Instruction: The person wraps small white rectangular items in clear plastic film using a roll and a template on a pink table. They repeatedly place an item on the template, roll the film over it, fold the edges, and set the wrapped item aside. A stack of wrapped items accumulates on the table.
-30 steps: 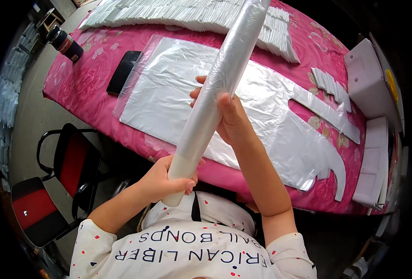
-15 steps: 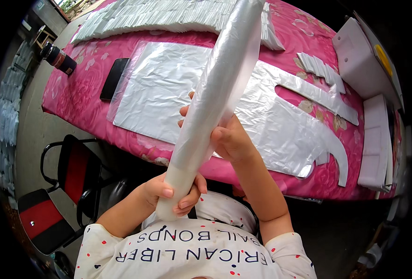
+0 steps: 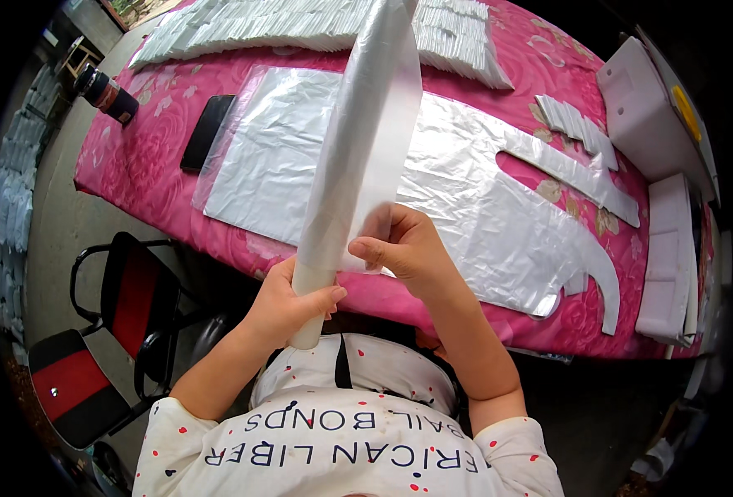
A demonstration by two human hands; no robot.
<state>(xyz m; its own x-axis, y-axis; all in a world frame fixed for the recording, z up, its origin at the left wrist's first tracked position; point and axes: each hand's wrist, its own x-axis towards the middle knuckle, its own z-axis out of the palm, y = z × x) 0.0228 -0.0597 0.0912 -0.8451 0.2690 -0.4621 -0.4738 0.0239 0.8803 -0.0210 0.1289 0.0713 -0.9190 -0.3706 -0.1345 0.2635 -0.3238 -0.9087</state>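
Observation:
A long roll of clear plastic film (image 3: 351,124) stands tilted in front of me, its top end cut off by the upper edge of the view. My left hand (image 3: 293,300) is wrapped round the roll's lower end. To the right of the roll, my right hand (image 3: 406,248) pinches the loose edge of the film, which hangs away from the roll as a thin sheet. Behind the roll, flat silvery-white plastic bags (image 3: 482,207) with cut-out handles lie on the table, partly hidden by it. A clear sheet (image 3: 238,124) shows under their left end.
Pink flowered cloth covers the table (image 3: 126,178). Rows of folded white bags (image 3: 457,45) line its far side, with a smaller bundle (image 3: 577,128) at right. A black phone (image 3: 207,132), a dark bottle (image 3: 105,95), white foam boxes (image 3: 639,99) and a black-and-red chair (image 3: 134,298) surround the work.
The roll has swung left and stands more upright, its lower end raised slightly. My right hand has come down from behind the roll to the film's loose edge, which now stands farther out.

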